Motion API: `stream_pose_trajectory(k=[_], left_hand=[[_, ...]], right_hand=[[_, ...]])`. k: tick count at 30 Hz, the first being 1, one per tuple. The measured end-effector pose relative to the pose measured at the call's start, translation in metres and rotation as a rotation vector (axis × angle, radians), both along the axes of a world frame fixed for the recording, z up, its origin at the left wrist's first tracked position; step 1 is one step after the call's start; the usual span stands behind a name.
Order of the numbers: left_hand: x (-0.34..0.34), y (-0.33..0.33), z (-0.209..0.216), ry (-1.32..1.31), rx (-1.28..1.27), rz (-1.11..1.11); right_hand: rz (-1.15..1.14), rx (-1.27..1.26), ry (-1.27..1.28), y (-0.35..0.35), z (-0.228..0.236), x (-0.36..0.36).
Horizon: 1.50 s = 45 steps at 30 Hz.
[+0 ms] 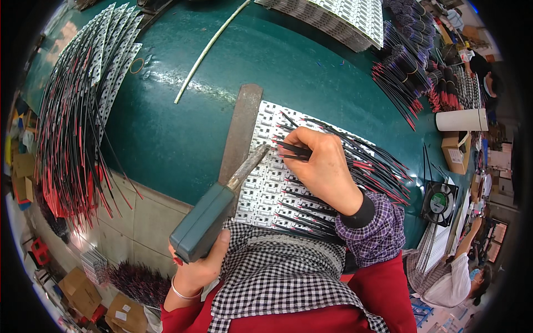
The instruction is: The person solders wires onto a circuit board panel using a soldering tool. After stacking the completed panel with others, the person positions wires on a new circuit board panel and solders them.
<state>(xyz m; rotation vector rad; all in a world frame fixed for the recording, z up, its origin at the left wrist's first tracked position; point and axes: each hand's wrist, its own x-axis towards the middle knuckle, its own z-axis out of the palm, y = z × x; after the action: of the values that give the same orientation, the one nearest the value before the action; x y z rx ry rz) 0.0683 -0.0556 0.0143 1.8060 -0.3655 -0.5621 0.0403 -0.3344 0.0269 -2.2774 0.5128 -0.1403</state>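
My left hand (202, 263) is closed round the dark green body of a soldering gun (202, 222), whose greyish tip points up and right. The tip meets a white circuit board panel (261, 186) close to my right fingertips. Pinched in my right hand (325, 161) are thin black wires (294, 150) with red among them, their ends at the board. More black and red wires (305, 213) lie in rows across the panel, some passing under my right hand and wrist. A flat metal bar (242, 127) lies along the panel's left edge.
Finished-looking boards with long wires (78, 122) hang over the table's left edge. A stack of white panels (338, 19) stands at the back, wire bundles (408, 66) at the back right. A small fan (440, 202) sits at right; beyond it is another person (452, 280). A pale tube (211, 50) lies on the green table.
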Motion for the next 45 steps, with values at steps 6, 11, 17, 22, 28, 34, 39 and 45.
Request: stream_pose_trajectory(k=[6,11,17,22,28,34,39,45], left_hand=[[-0.006,0.009,-0.004,0.047,-0.073,0.027],[-0.006,0.003,0.000,0.058,-0.096,0.033],[0.000,-0.006,0.008,0.038,0.024,0.066],[0.002,-0.003,0.006,-0.060,0.027,-0.018],[-0.006,0.004,0.006,0.043,-0.046,0.059],[-0.001,0.002,0.002,-0.030,-0.006,-0.041],[-0.001,0.002,-0.002,-0.060,-0.047,-0.066],[-0.004,0.003,-0.001,-0.014,-0.072,0.011]], right_hand=[[-0.009,0.029,-0.035,0.001,-0.001,0.001],[0.024,0.035,0.019,-0.005,-0.002,0.000],[0.012,0.069,-0.016,-0.005,-0.001,0.001],[0.024,0.047,-0.021,-0.004,-0.001,0.001],[0.033,0.013,-0.046,-0.004,0.000,0.002],[0.028,0.035,-0.045,-0.006,-0.001,0.003],[0.033,0.030,-0.061,-0.005,-0.002,0.003],[0.031,0.037,-0.051,-0.005,-0.003,0.002]])
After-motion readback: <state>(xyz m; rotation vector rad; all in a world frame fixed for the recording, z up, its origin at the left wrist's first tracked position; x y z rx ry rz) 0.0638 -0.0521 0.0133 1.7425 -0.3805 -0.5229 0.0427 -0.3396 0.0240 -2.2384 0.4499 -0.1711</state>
